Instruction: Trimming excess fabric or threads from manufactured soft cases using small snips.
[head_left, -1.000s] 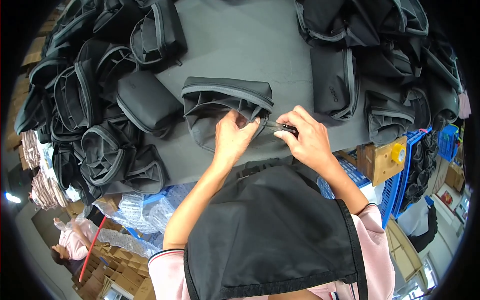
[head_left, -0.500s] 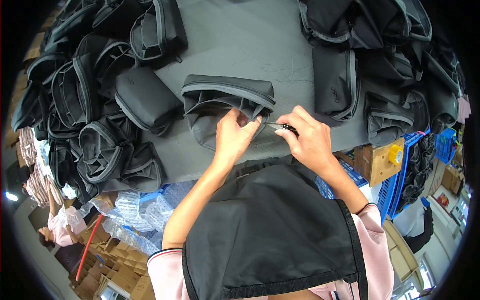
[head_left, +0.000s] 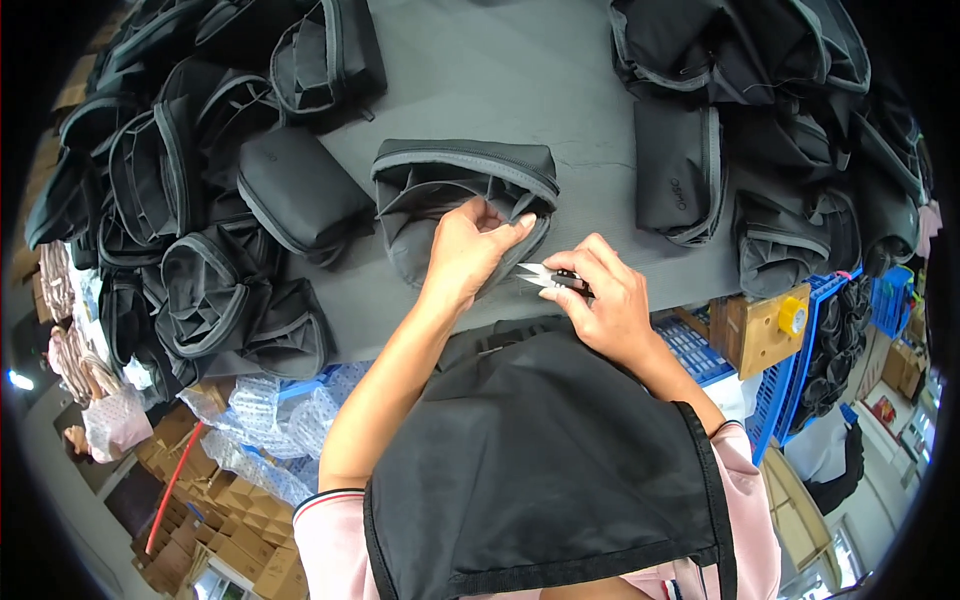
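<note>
A black pouch (head_left: 465, 158) with a grey zipper edge lies unzipped in front of me, its divided inside showing. My left hand (head_left: 468, 250) grips its right rim, thumb outside and fingers tucked into the opening, so the fingertips are partly hidden. Just to the right and nearer to me, my right hand (head_left: 603, 298) holds small thread snips (head_left: 545, 277) with a black handle. The two silver blades are spread and point left, apart from the pouch. A closed black pouch (head_left: 305, 195) rests left of the one I hold.
Black pouches are heaped along the table's left side (head_left: 205, 290) and its right side (head_left: 740, 50). Grey cloth (head_left: 500, 70) covers the table. A wooden block (head_left: 762, 335) with yellow tape (head_left: 792, 316) sits at the right edge. Another person (head_left: 110, 425) is at the far left.
My right hand with the snips has moved toward me, away from the pouch rim, and the blades have spread apart. My left hand still grips the pouch.
</note>
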